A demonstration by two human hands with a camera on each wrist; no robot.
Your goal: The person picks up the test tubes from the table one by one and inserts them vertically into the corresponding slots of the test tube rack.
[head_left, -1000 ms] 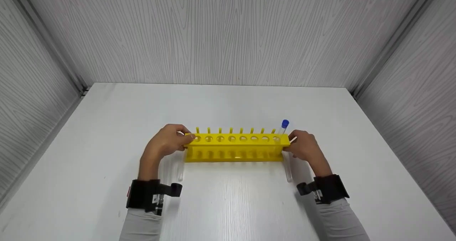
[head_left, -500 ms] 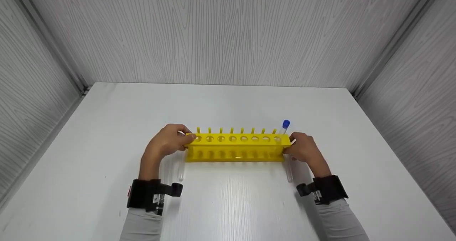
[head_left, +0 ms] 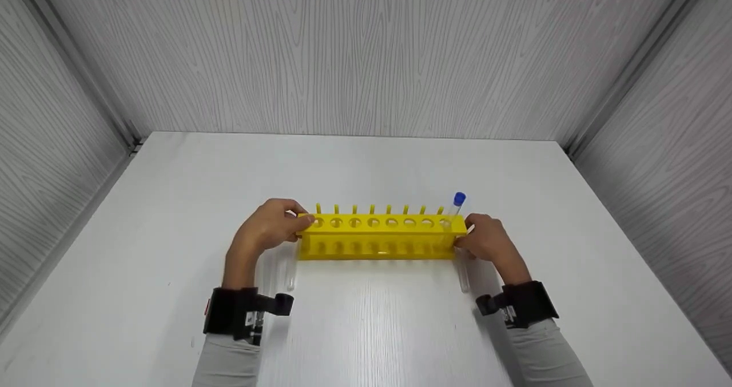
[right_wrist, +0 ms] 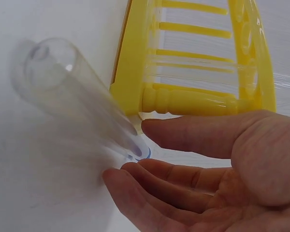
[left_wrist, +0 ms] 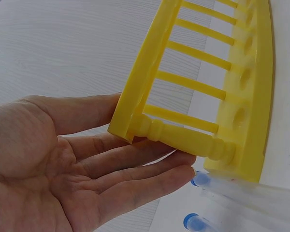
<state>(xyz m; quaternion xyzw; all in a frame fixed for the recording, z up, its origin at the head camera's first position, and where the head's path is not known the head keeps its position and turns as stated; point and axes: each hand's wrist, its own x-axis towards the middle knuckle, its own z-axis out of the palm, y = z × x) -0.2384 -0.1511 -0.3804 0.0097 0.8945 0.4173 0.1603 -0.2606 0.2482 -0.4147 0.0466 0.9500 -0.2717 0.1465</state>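
Note:
A yellow test tube rack [head_left: 382, 227] stands across the table. My left hand [head_left: 271, 224] grips its left end, thumb on the top bar and fingers curled by the end post [left_wrist: 188, 140]. My right hand [head_left: 486, 237] is at the other end, fingers loosely bent; in the right wrist view its thumb [right_wrist: 188, 135] lies beside the end post and nothing fills its grasp. A clear test tube with a blue cap [head_left: 459, 198] leans in the rack's rightmost hole. Another capped tube [right_wrist: 82, 96] lies on the table beside my right fingers, its cap partly hidden.
More clear test tubes [head_left: 290, 275] lie on the table near my left wrist, and two blue caps [left_wrist: 201, 178] show under the left hand. Yellow pegs rise along the rack's back. Grey wood-grain panels [head_left: 366, 55] enclose the white table [head_left: 372, 330].
My right hand has eased slightly down along the rack's right end. The left hand and the rack have stayed nearly in place.

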